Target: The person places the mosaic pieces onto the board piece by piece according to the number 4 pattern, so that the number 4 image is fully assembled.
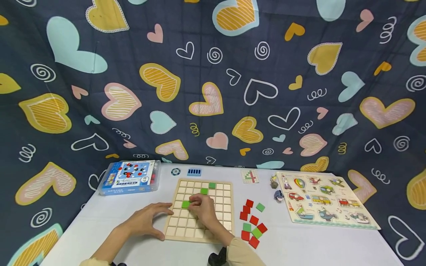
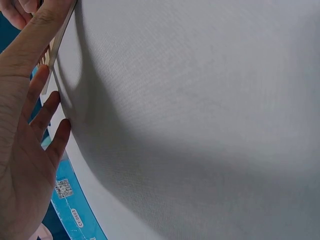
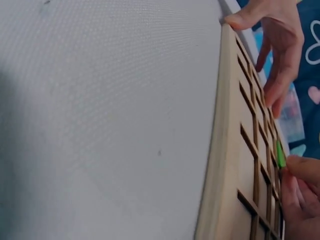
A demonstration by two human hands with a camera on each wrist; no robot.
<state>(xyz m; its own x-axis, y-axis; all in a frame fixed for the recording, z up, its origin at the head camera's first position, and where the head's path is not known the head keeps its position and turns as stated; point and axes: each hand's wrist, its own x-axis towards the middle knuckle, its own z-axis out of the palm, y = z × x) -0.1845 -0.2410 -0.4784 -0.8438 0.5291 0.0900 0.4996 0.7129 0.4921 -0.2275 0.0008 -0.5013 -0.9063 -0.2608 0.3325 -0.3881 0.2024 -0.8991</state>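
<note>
A wooden grid board (image 1: 199,239) lies flat before me. My right hand (image 1: 203,210) is over its middle, with thumb and finger pinching the edge of a green square tile (image 3: 280,154). In the head view that green tile (image 1: 185,204) shows just left of the fingertips. Two more green tiles, one upper (image 1: 212,185) and one lower (image 1: 204,191), lie in cells farther back. Spread along the board's left side is my left hand (image 1: 146,220), its thumb at the near left corner and its fingers touching the edge. Cells under the right hand are hidden.
Right of the board lie several loose red tiles (image 1: 254,220) and green tiles (image 1: 260,207). A picture puzzle board (image 1: 327,201) stands farther right, small figures (image 1: 279,195) beside it. At back left is a clear plastic case (image 1: 129,177). A small pattern card (image 1: 249,176) lies behind.
</note>
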